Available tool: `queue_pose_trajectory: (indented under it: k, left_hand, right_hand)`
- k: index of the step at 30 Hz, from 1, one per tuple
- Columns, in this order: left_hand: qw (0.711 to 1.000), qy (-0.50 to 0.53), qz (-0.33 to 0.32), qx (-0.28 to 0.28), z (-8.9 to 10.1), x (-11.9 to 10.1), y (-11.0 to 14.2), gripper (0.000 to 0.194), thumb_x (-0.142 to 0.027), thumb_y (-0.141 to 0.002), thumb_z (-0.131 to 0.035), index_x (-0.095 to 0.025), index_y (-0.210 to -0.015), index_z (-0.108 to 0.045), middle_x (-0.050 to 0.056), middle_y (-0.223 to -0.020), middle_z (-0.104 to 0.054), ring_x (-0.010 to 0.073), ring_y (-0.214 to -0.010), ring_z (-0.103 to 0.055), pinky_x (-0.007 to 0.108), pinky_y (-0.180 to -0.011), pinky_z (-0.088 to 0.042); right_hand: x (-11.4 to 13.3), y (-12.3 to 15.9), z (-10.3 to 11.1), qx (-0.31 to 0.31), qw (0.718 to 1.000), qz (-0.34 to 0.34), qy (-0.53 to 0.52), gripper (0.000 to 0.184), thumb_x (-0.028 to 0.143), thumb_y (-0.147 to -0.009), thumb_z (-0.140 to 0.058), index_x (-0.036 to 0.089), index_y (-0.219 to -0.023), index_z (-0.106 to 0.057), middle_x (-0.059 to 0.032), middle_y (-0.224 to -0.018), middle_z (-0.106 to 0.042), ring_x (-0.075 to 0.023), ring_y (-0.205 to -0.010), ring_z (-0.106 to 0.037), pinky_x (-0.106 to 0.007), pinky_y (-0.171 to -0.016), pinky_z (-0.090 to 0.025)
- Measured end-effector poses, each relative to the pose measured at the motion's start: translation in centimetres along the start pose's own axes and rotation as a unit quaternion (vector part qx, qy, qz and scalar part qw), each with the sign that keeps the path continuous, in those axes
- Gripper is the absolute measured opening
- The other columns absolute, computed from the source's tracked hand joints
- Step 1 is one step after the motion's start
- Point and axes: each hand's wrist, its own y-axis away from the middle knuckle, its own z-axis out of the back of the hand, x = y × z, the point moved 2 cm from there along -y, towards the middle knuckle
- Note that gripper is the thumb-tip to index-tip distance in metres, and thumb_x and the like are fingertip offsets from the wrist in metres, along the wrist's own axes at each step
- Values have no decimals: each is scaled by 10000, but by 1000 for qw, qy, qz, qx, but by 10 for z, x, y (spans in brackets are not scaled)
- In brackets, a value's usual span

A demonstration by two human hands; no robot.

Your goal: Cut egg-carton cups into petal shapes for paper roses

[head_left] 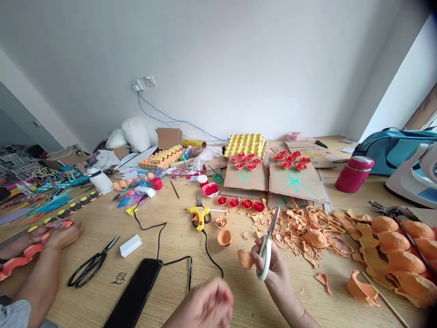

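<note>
- The left hand [209, 303], at the bottom centre, is blurred and its wrist runs out of frame; its fingers look bent, but I cannot tell whether they close on anything.
- The right hand [275, 269], right of bottom centre, grips the white-handled scissors [265, 257], blades pointing up; its palm is partly hidden.
- An orange cup piece [244, 258] sits by the right hand's fingers, probably pinched there, though the overlap makes the contact hard to read.
- Another person's hands [64, 234] at the left edge partly cover a wavy coral strip [20, 262].
- The black phone [134, 296] is cut off by the lower edge; the teal bag [382, 148] is cut off at the right and partly behind a white appliance [414, 175].
- Between the hands and the cardboard panels [297, 182] stand a yellow glue gun [200, 214], its cord trailing towards the left hand, a round orange cup [224, 238] and a curled orange rosette [221, 222].
- Thin, ragged orange scraps [297, 228] heap on the wood-grained desk [269, 303], beside a rough, domed pulp tray [384, 241] at the right.
- Glossy red layered roses [258, 206] line up at centre; others top the flat brown panels, above green painted strokes.
</note>
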Motion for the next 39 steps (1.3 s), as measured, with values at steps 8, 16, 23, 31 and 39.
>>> queue_pose_trajectory:
  k: [8,16,23,31,39]
  left_hand:
    - [979,101,-142,111,-48,1,-97,523,-530,-783,-721,-182,-1141,-565,105,-1058,-631,213,-891,-628,320,-730,-517]
    - [955,219,-118,162,-57,28,-105,505,-412,-726,-825,-144,-1108,-632,81,-964,-684,200,-922,-627,288,-780,-485]
    - [943,300,-87,116,-43,30,-109,419,-368,-797,-776,-171,-1142,-641,80,-999,-676,198,-899,-640,313,-770,-529]
    - [904,399,-19,152,-38,34,-113,423,-308,-813,-762,-187,-1207,-671,93,-1113,-661,193,-937,-661,285,-804,-523]
    - [929,336,-64,143,-35,35,-110,472,-283,-828,-732,-248,-1286,-621,84,-1164,-605,210,-1001,-596,336,-834,-539]
  right_hand:
    - [9,6,10,-83,993,47,72,250,430,-861,-692,260,-998,-572,9,-844,-592,-146,-713,-543,-249,-644,-480]
    - [-7,6,19,-74,987,23,139,227,419,-878,-669,260,-1006,-569,-7,-895,-596,-182,-804,-568,-294,-719,-500]
    - [-3,9,30,-68,968,25,240,187,395,-910,-624,248,-1010,-566,-21,-915,-600,-182,-813,-558,-284,-712,-469]
    - [5,9,38,-6,959,9,282,179,401,-919,-576,240,-999,-585,-33,-850,-622,-206,-789,-584,-296,-691,-493]
    - [13,6,46,94,906,25,413,76,311,-879,-598,248,-920,-586,-54,-928,-632,-240,-878,-560,-352,-779,-489]
